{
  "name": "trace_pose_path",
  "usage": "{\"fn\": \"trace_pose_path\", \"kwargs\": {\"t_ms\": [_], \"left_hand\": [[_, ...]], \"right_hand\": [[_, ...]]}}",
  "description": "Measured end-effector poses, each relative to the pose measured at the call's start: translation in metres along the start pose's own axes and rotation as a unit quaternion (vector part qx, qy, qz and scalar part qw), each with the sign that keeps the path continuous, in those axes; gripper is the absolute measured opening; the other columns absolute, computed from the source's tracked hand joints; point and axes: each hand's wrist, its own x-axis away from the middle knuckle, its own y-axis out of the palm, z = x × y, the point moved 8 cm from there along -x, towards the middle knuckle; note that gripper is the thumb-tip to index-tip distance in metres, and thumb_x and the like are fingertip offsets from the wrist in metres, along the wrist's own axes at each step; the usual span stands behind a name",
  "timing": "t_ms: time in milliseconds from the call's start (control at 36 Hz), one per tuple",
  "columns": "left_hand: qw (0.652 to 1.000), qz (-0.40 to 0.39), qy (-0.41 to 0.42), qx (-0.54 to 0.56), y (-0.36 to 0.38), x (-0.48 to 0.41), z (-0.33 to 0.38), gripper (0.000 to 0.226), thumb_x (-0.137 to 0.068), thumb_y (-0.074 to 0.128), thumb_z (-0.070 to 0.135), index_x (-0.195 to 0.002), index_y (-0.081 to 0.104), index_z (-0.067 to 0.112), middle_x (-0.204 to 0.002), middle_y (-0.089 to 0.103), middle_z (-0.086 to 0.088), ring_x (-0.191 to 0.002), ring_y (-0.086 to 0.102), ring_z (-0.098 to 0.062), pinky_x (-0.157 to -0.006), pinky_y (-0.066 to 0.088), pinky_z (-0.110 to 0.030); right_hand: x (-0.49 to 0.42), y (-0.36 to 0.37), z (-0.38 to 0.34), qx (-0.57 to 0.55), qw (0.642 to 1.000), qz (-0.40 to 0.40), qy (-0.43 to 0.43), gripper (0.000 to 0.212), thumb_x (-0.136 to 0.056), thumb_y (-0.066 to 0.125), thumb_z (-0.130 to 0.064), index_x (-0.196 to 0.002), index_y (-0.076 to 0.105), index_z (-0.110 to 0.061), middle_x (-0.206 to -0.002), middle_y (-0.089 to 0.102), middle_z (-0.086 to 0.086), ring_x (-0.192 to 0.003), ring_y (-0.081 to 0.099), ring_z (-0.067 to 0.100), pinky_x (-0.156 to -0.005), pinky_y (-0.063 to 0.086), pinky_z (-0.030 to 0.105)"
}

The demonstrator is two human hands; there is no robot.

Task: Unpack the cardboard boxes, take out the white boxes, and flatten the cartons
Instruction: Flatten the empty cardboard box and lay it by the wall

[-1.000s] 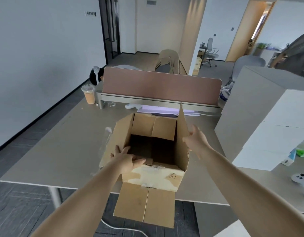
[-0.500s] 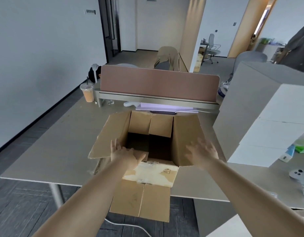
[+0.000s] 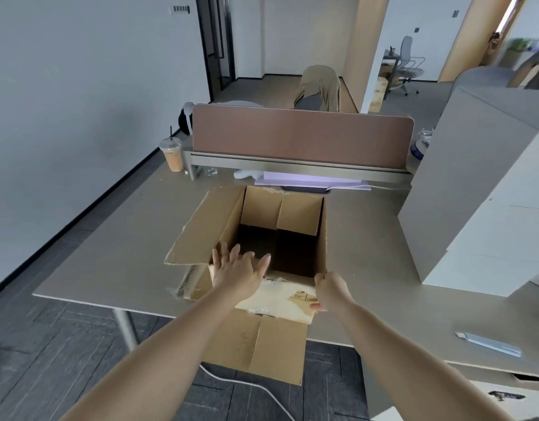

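Note:
An open brown carton (image 3: 292, 220) stands at the near edge of the table, its inside dark with nothing visible in it. The carton's left flap (image 3: 206, 227) is spread outward, and its near flap (image 3: 262, 341) hangs over the table edge. My left hand (image 3: 237, 270) rests flat, fingers spread, on the carton's near rim at the left. My right hand (image 3: 330, 290) grips the near right corner, thumb on the torn label face. A stack of white boxes (image 3: 486, 238) stands on the table to the right.
A brown desk divider (image 3: 301, 135) crosses the back of the table (image 3: 110, 268). An iced drink cup (image 3: 172, 154) and a small glass (image 3: 211, 171) stand at its left end. A thin blue-white strip (image 3: 486, 344) lies near the table's right front edge. A white cable (image 3: 262, 390) trails on the floor.
My right hand left the right flap and came back to the near right corner. The right flap, upright and then folded outward, no longer shows. My left hand's fingers spread out flat.

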Motion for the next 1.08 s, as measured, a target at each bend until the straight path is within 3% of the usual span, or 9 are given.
{"fn": "trace_pose_path", "kwargs": {"t_ms": [167,333,417,528,611,667,778,917,1083], "left_hand": [[0.994,0.056,0.062,-0.066,-0.015,0.002,0.005,0.08,-0.086,0.014,0.077,-0.151,0.024,0.03,-0.161,-0.013,-0.008,-0.143,-0.029,-0.03,-0.112,-0.021,-0.048],[0.998,0.045,-0.01,0.042,-0.013,0.0,-0.011,0.08,-0.088,0.008,0.073,-0.154,-0.004,0.03,-0.155,-0.032,-0.013,-0.14,-0.032,-0.033,-0.114,-0.014,-0.052],[0.983,0.005,-0.06,0.172,-0.001,-0.001,-0.018,0.102,-0.079,0.025,0.082,-0.151,-0.021,0.025,-0.154,-0.034,-0.011,-0.148,-0.005,-0.036,-0.118,0.018,-0.048],[0.936,-0.027,-0.099,0.336,0.007,-0.004,-0.019,0.119,-0.082,0.067,0.052,-0.146,-0.03,0.027,-0.158,-0.026,-0.005,-0.123,0.054,-0.03,-0.075,0.053,-0.027],[0.912,-0.018,-0.12,0.391,0.008,-0.013,-0.028,0.119,-0.084,0.069,0.005,-0.145,-0.03,0.033,-0.16,-0.016,0.0,-0.087,0.064,-0.021,-0.053,0.052,-0.023],[0.9,-0.041,-0.127,0.414,0.011,-0.017,-0.036,0.12,-0.081,0.063,-0.009,-0.146,-0.028,0.035,-0.161,-0.011,0.002,-0.096,0.062,-0.027,-0.056,0.054,-0.026],[0.908,-0.067,-0.119,0.396,0.01,-0.031,-0.06,0.119,-0.082,0.059,-0.016,-0.146,-0.027,0.036,-0.161,0.003,-0.006,-0.12,0.052,-0.036,-0.05,0.048,-0.022],[0.923,-0.1,-0.121,0.352,-0.001,-0.052,-0.096,0.112,-0.087,0.049,-0.014,-0.141,-0.023,0.052,-0.156,0.014,-0.007,-0.115,0.051,-0.034,-0.072,0.053,-0.033],[0.982,-0.072,-0.134,0.109,-0.02,-0.056,-0.124,0.104,-0.088,0.045,-0.013,-0.147,-0.022,0.04,-0.16,-0.014,-0.008,-0.124,0.048,-0.035,-0.081,0.054,-0.029]], "right_hand": [[-0.003,0.013,-0.004,-0.175,0.984,0.027,0.035,0.051,-0.096,0.052,-0.041,-0.13,0.042,-0.003,-0.087,0.04,0.004,-0.057,0.028,0.011,-0.044,0.02,0.02],[0.01,0.033,-0.016,-0.365,0.921,-0.015,0.135,0.022,-0.096,0.055,-0.024,-0.113,0.046,-0.013,-0.099,0.05,0.001,-0.071,0.05,0.012,-0.048,0.038,0.017],[0.025,0.049,-0.037,-0.422,0.89,-0.062,0.162,0.011,-0.101,0.045,-0.021,-0.099,0.05,-0.011,-0.104,0.054,0.01,-0.083,0.063,0.022,-0.053,0.051,0.021],[0.032,0.071,-0.057,-0.461,0.867,-0.098,0.164,0.012,-0.101,0.044,-0.019,-0.1,0.052,-0.01,-0.091,0.052,0.007,-0.083,0.063,0.02,-0.077,0.059,0.032],[0.037,0.073,-0.067,-0.409,0.892,-0.138,0.132,0.013,-0.1,0.047,-0.022,-0.107,0.054,-0.014,-0.086,0.055,0.003,-0.091,0.065,0.018,-0.076,0.06,0.031],[0.036,0.064,-0.066,-0.331,0.928,-0.144,0.097,0.016,-0.096,0.053,-0.033,-0.095,0.055,-0.018,-0.091,0.058,0.002,-0.091,0.066,0.019,-0.071,0.059,0.026],[0.014,0.022,-0.056,-0.232,0.972,-0.042,0.003,0.027,-0.095,0.055,-0.039,-0.091,0.062,-0.013,-0.079,0.071,0.003,-0.062,0.069,0.012,-0.062,0.058,0.028],[0.005,-0.047,-0.063,-0.028,0.983,0.154,-0.096,0.019,-0.094,0.047,-0.034,-0.086,0.059,-0.022,-0.082,0.064,-0.006,-0.071,0.059,0.012,-0.05,0.039,0.024],[-0.028,-0.046,-0.076,0.142,0.973,0.154,-0.099,0.039,-0.087,0.054,-0.034,-0.123,0.053,-0.019,-0.134,0.043,0.005,-0.125,0.037,0.031,-0.099,0.04,0.039]]}}
